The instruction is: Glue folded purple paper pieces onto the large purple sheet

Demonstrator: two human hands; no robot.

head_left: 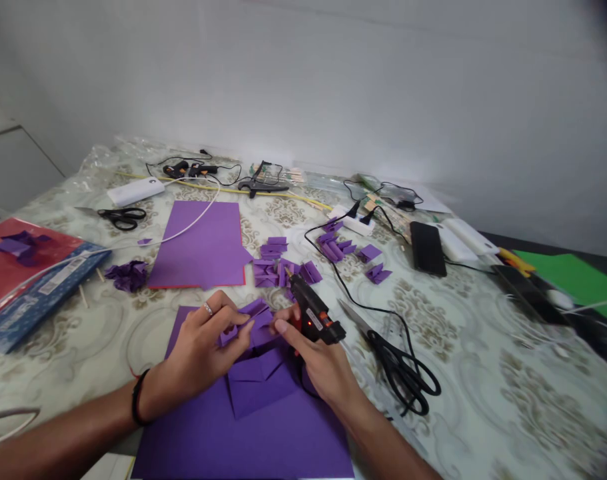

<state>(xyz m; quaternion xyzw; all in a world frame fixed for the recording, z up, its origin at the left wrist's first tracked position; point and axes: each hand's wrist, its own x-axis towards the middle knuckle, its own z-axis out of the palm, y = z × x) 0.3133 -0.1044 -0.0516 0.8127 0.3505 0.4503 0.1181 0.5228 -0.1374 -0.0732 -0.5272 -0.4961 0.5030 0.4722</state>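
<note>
My left hand [203,347] is closed, thumb and fingertips pinching a folded purple paper piece [258,313]. My right hand [323,367] is wrapped about a black hot glue gun [313,310] with a small orange light lit; its nozzle points away and up to the left. The right thumb and forefinger also meet at the right edge of the folded paper. Just below the hands, a larger folded purple paper form [260,380] lies on a flat purple sheet [243,440]. The glue gun's handle is mostly hidden by my right hand.
Several small folded purple pieces [266,273] lie beyond the hands. Black-handled scissors [398,367] rest on the right, beside the gun's cord [353,300]. A power strip [353,221], phone [428,248], purple sheet [203,240], second scissors [123,217] and crumpled paper [127,275] surround them.
</note>
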